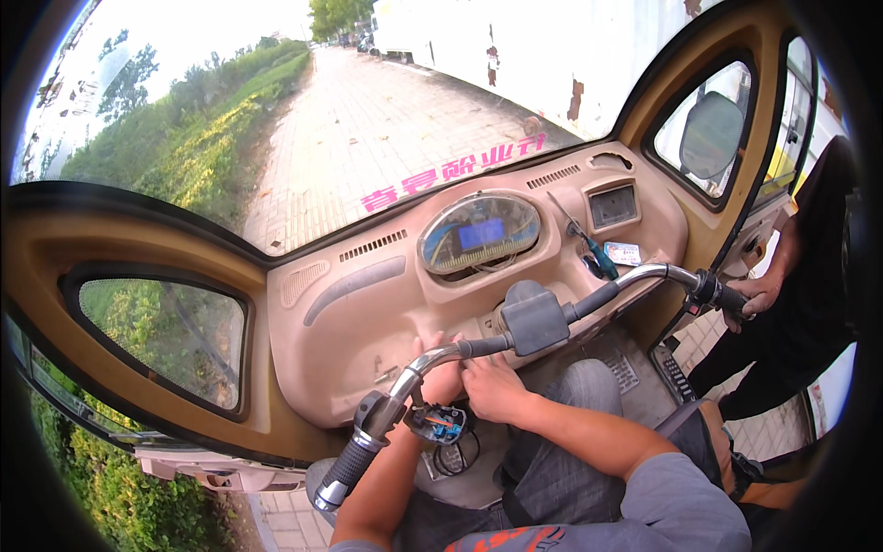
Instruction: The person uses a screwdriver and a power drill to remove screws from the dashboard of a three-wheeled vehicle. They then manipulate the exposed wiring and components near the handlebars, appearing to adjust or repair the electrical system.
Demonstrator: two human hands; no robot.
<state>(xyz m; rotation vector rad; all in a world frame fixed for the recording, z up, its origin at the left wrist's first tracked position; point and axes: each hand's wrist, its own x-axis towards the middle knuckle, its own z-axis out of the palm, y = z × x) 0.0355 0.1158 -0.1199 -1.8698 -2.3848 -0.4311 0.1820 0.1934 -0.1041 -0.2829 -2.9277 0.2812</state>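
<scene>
Both my hands are close together under the handlebar of a small cab vehicle, against the pink dashboard (349, 345). My left hand (443, 375) reaches up behind the chrome left bar (418, 363), which partly covers its fingers. Beside it, my right hand (494, 385) has its fingers bent and pressed together; what they hold, if anything, is hidden. An opened switch housing (440, 425) with coloured wires hangs below the left bar, next to my left forearm. Left of that is the black ribbed grip (348, 471). A grey cover (535, 317) sits at the handlebar's middle.
A screwdriver (602, 259) with a teal handle and a small card (623, 253) lie on the dashboard's right side, near the instrument display (480, 236). At the right, another person's hand (762, 290) rests by the right grip (731, 299). A remote-like black keypad (678, 375) is lower down.
</scene>
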